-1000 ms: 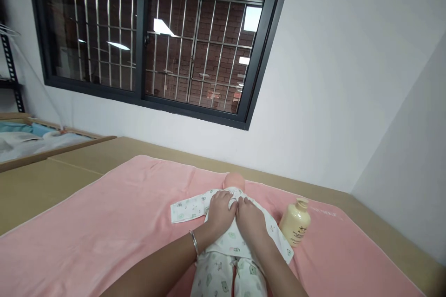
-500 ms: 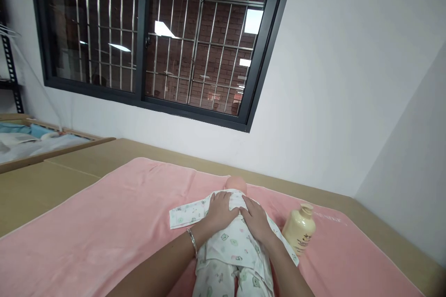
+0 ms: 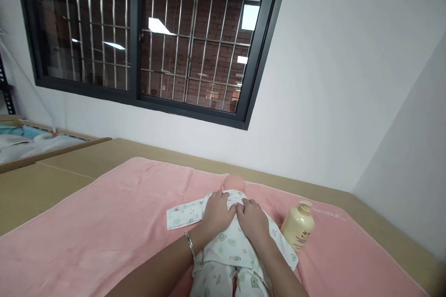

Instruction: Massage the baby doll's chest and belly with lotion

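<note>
A baby doll in a white top and trousers with small green and pink prints lies on a pink blanket. Its smooth round head points away from me; no facial features show. My left hand, with a silver bangle at the wrist, rests flat on the left side of the chest. On the right side of the chest lies my right hand, palm down, its thumb close to the left one. One sleeve stretches out to the left. Beside the other sleeve stands a cream-coloured bottle.
Tan padding surrounds the blanket. At the far left, a wooden-edged box holds white and blue cloth. Behind are a white wall and a dark-framed window with metal bars.
My view has shifted slightly. Both hands stay on the doll's chest, with the thumbs a little closer together. The doll and bottle look otherwise unchanged.
</note>
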Demonstrator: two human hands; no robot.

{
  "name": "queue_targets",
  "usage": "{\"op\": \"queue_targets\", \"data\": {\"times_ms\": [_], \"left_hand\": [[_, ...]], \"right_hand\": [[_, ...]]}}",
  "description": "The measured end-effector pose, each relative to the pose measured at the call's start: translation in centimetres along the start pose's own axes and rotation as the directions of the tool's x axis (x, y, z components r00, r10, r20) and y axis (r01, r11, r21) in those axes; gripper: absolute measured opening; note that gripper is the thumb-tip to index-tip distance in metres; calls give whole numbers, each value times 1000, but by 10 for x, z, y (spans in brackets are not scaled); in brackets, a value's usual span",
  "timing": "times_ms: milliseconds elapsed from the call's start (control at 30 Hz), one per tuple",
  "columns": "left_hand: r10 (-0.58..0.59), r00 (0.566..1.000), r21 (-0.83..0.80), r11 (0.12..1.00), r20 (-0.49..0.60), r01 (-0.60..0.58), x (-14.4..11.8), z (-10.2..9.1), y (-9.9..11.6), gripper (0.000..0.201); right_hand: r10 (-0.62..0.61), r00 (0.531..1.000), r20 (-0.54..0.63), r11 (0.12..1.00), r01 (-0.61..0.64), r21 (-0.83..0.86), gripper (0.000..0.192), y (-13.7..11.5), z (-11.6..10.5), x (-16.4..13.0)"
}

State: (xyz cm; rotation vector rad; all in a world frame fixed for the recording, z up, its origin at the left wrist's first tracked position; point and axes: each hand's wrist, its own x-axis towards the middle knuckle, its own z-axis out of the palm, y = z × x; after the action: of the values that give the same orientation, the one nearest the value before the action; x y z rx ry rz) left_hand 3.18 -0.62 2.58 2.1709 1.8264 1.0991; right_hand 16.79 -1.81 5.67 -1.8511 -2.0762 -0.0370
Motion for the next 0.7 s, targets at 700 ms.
{"op": "queue_targets", "data": {"times_ms": [700], "left_hand": [[88,986,-143,984,-143,-108,1,18,-16,34]], "right_hand": [[-40,999,-26,998,41,48,41,4,6,2]]}}
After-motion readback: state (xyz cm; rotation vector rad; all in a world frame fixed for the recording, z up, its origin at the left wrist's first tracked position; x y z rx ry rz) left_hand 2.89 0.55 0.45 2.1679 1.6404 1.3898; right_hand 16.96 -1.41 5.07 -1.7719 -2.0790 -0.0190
